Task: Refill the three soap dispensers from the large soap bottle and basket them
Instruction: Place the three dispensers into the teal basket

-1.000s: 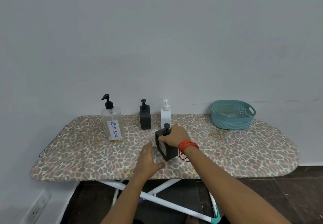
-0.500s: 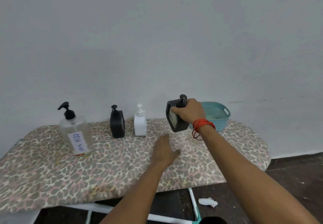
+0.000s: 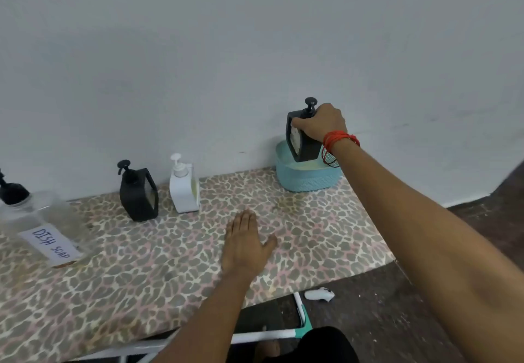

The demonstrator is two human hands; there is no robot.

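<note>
My right hand [image 3: 320, 123] grips the top of a black soap dispenser [image 3: 301, 143] and holds it just above the teal basket [image 3: 307, 177] at the board's far right, its base at rim level. My left hand [image 3: 245, 242] lies flat and open on the leopard-print ironing board [image 3: 170, 263], holding nothing. A second black dispenser [image 3: 139, 192] and a white dispenser [image 3: 183, 185] stand side by side near the wall. The large clear bottle labelled DISH SOAP [image 3: 42, 226] stands at the far left, partly cut off.
A white wall rises directly behind the board. The board's rounded right end stops just past the basket. Below lie a dark floor, a small white object [image 3: 319, 294] and the board's white and teal legs [image 3: 302, 317].
My right hand lifted the black dispenser from the middle of the board and carried it right to above the basket. My left hand let go of it and rests flat. The view swung right.
</note>
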